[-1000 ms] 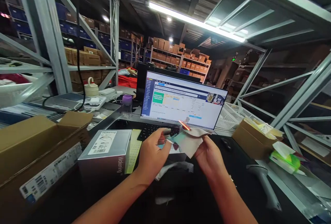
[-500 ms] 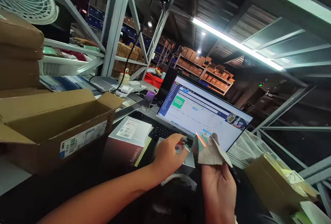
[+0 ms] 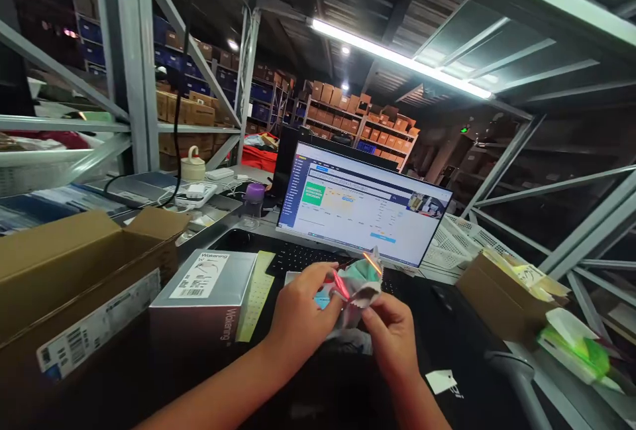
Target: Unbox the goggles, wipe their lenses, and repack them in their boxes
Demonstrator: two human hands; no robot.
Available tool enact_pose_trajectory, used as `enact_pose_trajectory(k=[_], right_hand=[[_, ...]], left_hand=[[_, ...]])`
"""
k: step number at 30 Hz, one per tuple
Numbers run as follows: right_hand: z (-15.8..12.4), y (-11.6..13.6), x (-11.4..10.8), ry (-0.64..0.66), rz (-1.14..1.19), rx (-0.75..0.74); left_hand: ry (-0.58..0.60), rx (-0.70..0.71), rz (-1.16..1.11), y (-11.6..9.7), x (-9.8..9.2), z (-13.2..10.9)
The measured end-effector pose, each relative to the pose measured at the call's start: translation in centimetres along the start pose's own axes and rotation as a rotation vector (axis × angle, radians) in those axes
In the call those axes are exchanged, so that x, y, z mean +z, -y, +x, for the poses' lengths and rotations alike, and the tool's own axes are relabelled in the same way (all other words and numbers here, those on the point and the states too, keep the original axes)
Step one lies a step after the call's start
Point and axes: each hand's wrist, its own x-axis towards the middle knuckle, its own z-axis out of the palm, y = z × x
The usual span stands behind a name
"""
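Observation:
My left hand is closed, its fingers pinching a shiny lens-like piece with a pink-red gleam; most of it is hidden. My right hand grips a grey cloth with a zigzag edge, bunched up against that piece. A teal patch with an orange streak shows above the cloth. Both hands meet in front of a black keyboard. Partly covered by the left hand is a small box with light blue on it. To the left stands a silver and dark red Wakening box, its label printed with an outline drawing.
An open cardboard box fills the left side. The lit monitor stands behind the keyboard. On the right are a carton, a green tissue pack, a grey scanner-like handle and a white tag.
My right hand has moved left with the cloth, which is now bunched against the piece in my left hand. The view has swung right, showing the tissue pack and white tag more fully.

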Motion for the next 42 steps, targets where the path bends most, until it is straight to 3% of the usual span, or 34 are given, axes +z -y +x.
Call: enact_pose_trajectory(k=[3,7,10,14,16,19,21,24,28,31,35,39,42], right_hand=[[-0.2,0.0,0.8,-0.180,0.054,-0.015],[-0.9,-0.8,2.5,-0.393,0.113,0.049],[-0.8,-0.5,2.6,-0.448,0.223,0.165],[1.0,0.6,1.2,-0.444,0.476,0.302],[1.6,0.7,0.7,-0.494,0.531,0.317],[0.9,0.0,1.6,-0.608,0.415,0.249],[-0.3,-0.6,2.8,-0.603,0.236,0.202],[-1.4,-0.7,3.5,-0.480,0.067,0.195],[0.6,0.7,1.5,-0.388,0.392,0.304],[2.2,0.9,0.1,-0.494,0.548,0.285],[1.0,-0.4,1.7,-0.642,0.313,0.203],[-0.8,-1.0,3.2,-0.533,-0.002,0.176],[0.2,0.0,1.8,-0.438,0.110,0.233]], left_hand=[[-0.015,0.060,0.045,-0.3,0.0,-0.2],[-0.083,0.247,0.148,-0.3,0.4,-0.7],[-0.077,0.341,0.176,-0.3,0.7,-1.0],[-0.021,0.363,0.151,-0.3,1.1,-1.2],[0.001,0.371,0.144,-0.1,1.3,-1.2],[0.025,0.315,0.129,0.3,1.4,-1.1],[0.019,0.265,0.117,0.6,1.3,-1.0],[0.020,0.263,0.104,0.9,1.0,-0.7],[0.066,0.324,0.094,0.6,0.9,-0.6],[0.089,0.355,0.117,0.3,1.1,-0.7],[0.065,0.313,0.132,0.6,1.2,-0.8],[0.019,0.251,0.115,1.2,1.0,-0.6],[0.058,0.220,0.072,1.0,1.0,-0.6]])
